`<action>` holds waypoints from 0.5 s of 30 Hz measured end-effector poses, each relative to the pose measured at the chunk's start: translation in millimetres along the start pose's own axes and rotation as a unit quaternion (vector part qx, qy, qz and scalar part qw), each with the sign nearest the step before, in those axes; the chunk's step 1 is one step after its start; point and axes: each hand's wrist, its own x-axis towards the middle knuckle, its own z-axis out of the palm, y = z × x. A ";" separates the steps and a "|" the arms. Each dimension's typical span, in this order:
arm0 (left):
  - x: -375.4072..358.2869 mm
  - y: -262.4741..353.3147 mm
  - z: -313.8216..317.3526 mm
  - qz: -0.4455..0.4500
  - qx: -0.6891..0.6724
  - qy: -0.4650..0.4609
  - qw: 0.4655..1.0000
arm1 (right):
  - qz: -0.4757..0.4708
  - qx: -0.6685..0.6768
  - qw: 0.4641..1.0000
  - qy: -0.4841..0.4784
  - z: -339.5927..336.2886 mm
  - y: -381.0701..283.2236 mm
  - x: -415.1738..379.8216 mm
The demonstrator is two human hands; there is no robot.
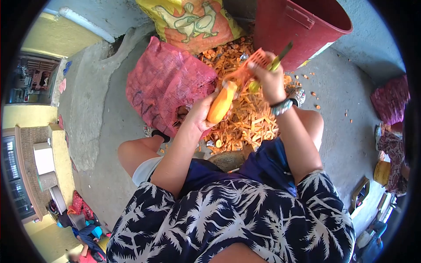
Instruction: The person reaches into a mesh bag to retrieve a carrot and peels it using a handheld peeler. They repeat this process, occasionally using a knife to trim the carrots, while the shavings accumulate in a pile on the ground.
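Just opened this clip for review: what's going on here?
The left hand holds a smooth, peeled-looking orange vegetable. The right hand, close by and slightly blurred, grips a green-handled tool. Orange scraps lie heaped below, between a red mesh sack and a red bin.

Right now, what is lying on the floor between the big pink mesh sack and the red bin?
A heap of orange peelings and cut pieces lies between the pink mesh sack and the red bin, seen in the head view.
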 end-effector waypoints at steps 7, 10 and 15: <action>-18.7 -4.8 7.1 0.100 0.116 -0.023 0.988 | -0.015 0.059 0.996 0.060 -21.6 3.2 31.1; -17.3 -7.4 8.4 0.127 0.239 0.062 0.961 | 0.047 0.073 0.996 -0.012 -9.5 1.5 17.8; -10.0 -14.7 16.9 0.286 0.547 0.122 0.777 | 0.069 0.040 0.995 -0.056 1.8 -9.0 -5.3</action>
